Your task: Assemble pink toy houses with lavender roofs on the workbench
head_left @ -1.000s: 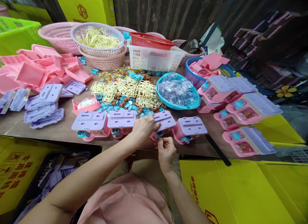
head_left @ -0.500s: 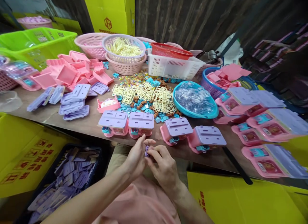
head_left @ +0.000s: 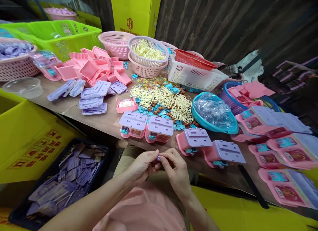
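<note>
My left hand (head_left: 145, 164) and my right hand (head_left: 175, 165) meet above my lap, just off the table's front edge. Between their fingertips is a small purple round part (head_left: 159, 157), mostly covered by the fingers. Both hands are closed in a pinch on it; whether the left palm holds another part is hidden. Right beyond them, four pink toy boxes with purple lids stand along the edge, among them a left one (head_left: 133, 122), one beside it (head_left: 160, 128), and two farther right, a nearer toy box (head_left: 195, 140) and a rightmost one (head_left: 225, 152).
Behind lie cream plastic frames (head_left: 165, 98), purple lids (head_left: 93, 97) and pink trays (head_left: 93, 65). A turquoise basin (head_left: 215, 113) holds clear parts. More toy boxes (head_left: 285, 188) are at the right, near a black strip (head_left: 253, 188). A dark crate (head_left: 15, 212) of purple pieces stands below left.
My left hand has closed from an open palm that held two purple round parts. Both hands now pinch together at the fingertips. The view has turned left, so the table appears shifted right.
</note>
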### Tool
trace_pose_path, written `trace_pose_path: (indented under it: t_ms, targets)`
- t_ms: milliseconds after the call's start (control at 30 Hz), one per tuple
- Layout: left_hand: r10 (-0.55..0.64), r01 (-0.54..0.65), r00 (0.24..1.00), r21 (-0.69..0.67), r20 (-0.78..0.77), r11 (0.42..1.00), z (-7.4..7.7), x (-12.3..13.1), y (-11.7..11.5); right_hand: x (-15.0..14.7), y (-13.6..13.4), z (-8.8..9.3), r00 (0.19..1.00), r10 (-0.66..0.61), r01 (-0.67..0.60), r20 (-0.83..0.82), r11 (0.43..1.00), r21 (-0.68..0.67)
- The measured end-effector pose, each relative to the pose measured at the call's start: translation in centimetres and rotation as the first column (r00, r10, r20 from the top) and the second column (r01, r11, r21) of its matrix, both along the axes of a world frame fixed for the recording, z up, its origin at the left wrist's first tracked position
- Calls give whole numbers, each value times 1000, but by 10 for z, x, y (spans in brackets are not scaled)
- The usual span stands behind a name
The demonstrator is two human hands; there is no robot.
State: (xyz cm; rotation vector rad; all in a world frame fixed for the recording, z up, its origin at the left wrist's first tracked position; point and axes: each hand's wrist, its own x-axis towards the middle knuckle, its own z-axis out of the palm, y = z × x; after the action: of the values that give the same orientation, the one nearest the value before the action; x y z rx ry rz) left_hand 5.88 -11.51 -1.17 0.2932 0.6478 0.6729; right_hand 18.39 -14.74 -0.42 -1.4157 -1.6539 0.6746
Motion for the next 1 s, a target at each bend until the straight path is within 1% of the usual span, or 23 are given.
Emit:
trace_pose_path:
  t_ms: [67,133,167,267,333,433,500,567,633,667,700,733,767,800,833,867,900,1000]
  targets:
    - [0,1,999,-29,33,1000,-2,-4,0,-3,1,-4,999,-46,46,24,998,35]
    - [-1,4,1000,-100,27,995,-3,-6,1,-6,3,-10,992,-86,73,98,989,131]
    - [-1,3,1000,-139,19,990,-3,-6,2,-7,4,-14,985,-93,64,146,979,192]
    - [59,-57,998,-212,1,976,-2,-6,5,-10,10,-21,954,-49,-52,297,945,324]
    - [107,-104,994,-205,1,973,-1,-7,8,-12,15,-24,924,-37,-117,380,920,373]
    - [142,-141,990,-143,-1,980,-2,-9,12,-17,20,-24,885,-60,-148,461,904,401]
    - [137,-137,991,-87,-13,987,-4,-11,14,-20,22,-22,866,-79,-138,493,911,389]
    - [101,-101,994,-13,-39,995,-6,-14,14,-23,22,-19,864,-79,-118,498,929,352]
    - [47,-33,991,117,-125,993,-6,-17,15,-24,21,-17,890,-73,-70,450,954,293]
    - [49,0,976,225,-214,974,-5,-18,17,-23,21,-16,908,-79,-34,412,965,261]
    - [90,35,942,363,-322,931,-2,-19,20,-21,22,-16,924,-102,12,369,971,238]
    - [178,77,887,516,-425,853,3,-20,25,-18,24,-17,934,-138,64,330,973,223]
    - [295,132,815,656,-499,743,9,-21,31,-15,26,-18,938,-180,118,296,969,216]
    - [409,205,738,756,-536,621,16,-22,40,-12,29,-21,938,-224,171,264,962,212]
    - [498,286,671,811,-550,510,24,-22,51,-7,32,-24,936,-264,217,232,953,210]
    - [544,375,615,818,-571,436,31,-21,64,-3,36,-27,933,-297,256,201,944,206]
    - [559,470,558,789,-613,396,37,-20,77,1,40,-29,930,-323,287,176,936,203]
    - [530,735,369,589,-764,336,49,-14,114,14,54,-33,919,-365,333,146,921,204]
